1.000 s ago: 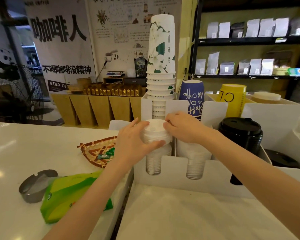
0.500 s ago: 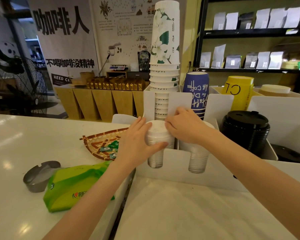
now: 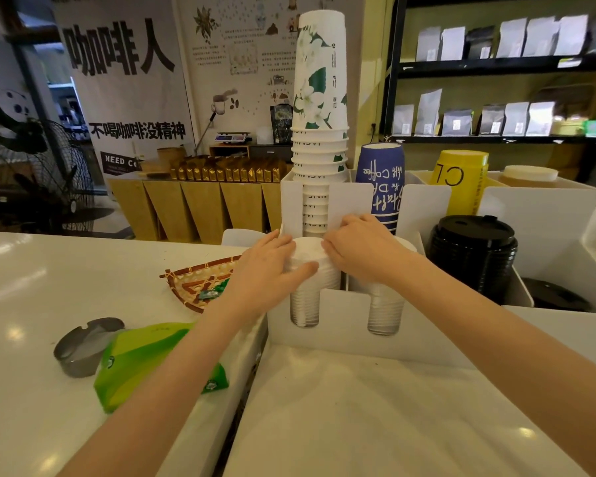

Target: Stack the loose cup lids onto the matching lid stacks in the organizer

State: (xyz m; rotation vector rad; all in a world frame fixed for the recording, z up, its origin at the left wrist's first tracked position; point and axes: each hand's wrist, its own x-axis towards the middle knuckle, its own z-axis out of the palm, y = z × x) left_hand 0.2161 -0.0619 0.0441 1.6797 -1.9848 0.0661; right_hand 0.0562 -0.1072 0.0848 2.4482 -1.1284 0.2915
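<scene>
A white organizer (image 3: 338,325) stands on the counter with lid stacks in its front slots. My left hand (image 3: 269,270) wraps the left side of the white lid stack (image 3: 310,266) in the leftmost slot, thumb across its front. My right hand (image 3: 362,249) presses on the stack's top right edge, fingers curled over it. A second white lid stack (image 3: 384,311) fills the slot to the right, mostly hidden under my right wrist. A black lid stack (image 3: 473,256) sits further right.
Behind the lids stand tall stacks of paper cups: floral white (image 3: 320,98), blue (image 3: 381,184), yellow (image 3: 461,180). Left on the counter lie a woven tray (image 3: 193,284), a green packet (image 3: 145,366) and a grey ashtray (image 3: 80,346). A loose black lid (image 3: 558,297) lies at the right.
The white lid stack has sunk lower into its slot under both hands. The camera has shifted slightly; both hands stay on the stack.
</scene>
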